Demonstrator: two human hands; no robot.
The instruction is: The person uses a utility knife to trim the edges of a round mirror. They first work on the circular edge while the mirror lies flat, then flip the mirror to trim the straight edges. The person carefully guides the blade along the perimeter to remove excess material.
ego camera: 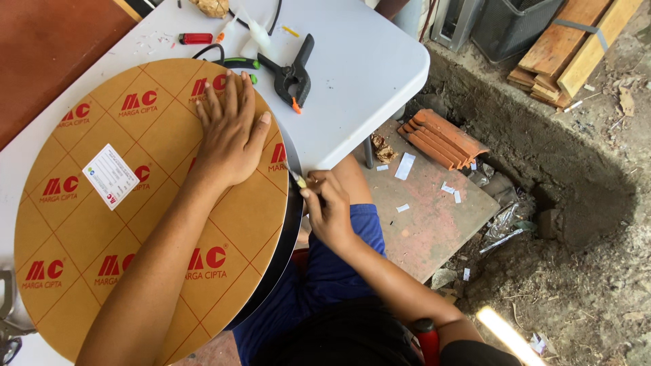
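— Left hand point(230, 135)?
— Spread flat, palm down on the round disc point(135, 203), fingers fanned across its brown paper facing, pressing near the edge closest to the right hand.

— Right hand point(330, 207)?
— Curled tight around a small blade tool point(297, 178), pinched between thumb and fingers, tip touching the disc's dark rim just beyond the left wrist.

— The disc itself?
— Lying on the white bench point(359, 74), overhanging the near edge above the lap, with a white label point(110, 176) stuck well behind the left forearm.

— Anything close by?
— Beyond the left fingertips: a black spring clamp point(293, 74), a green-handled tool point(237, 64), a red lighter point(195, 38). Past the right hand, on the ground, stacked clay roof tiles point(444, 137).

— Doing this well?
— Probably: keep the flat palm bearing down so nothing turns, hold the tip shallow against the rim, work in short strokes away from the pressing fingers, and rotate the disc rather than stretching the wrist. Slipping toward the thigh looks like the main hazard.
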